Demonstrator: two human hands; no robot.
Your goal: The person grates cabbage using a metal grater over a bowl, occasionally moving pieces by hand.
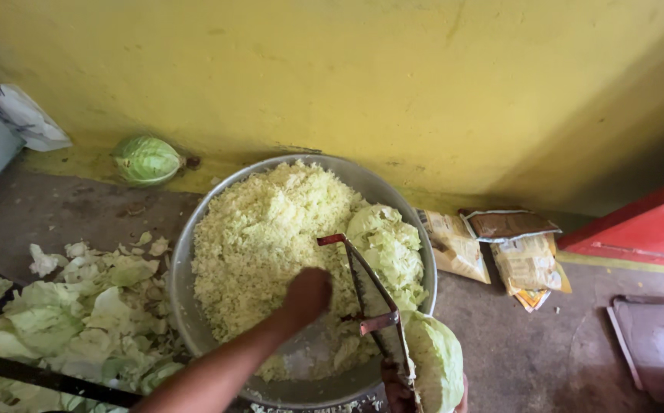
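Note:
A wide steel bowl [183, 252] on the floor holds a heap of finely shredded cabbage [263, 229] and a few larger cabbage chunks [389, 245] on its right side. An upright curved blade [374, 294] on a stand rises over the bowl's near right rim. My left hand [307, 297] reaches into the bowl and rests on the shreds; it is blurred, so its fingers cannot be made out. My right hand [397, 395], mostly cut off at the bottom edge, grips a cabbage piece [437, 358] pressed against the blade.
Torn outer cabbage leaves [79, 306] lie piled left of the bowl, with a dark bar [56, 380] across them. A whole cabbage [147, 160] sits by the yellow wall. Flat packets [504, 252] lie to the right, near a red door [645, 226].

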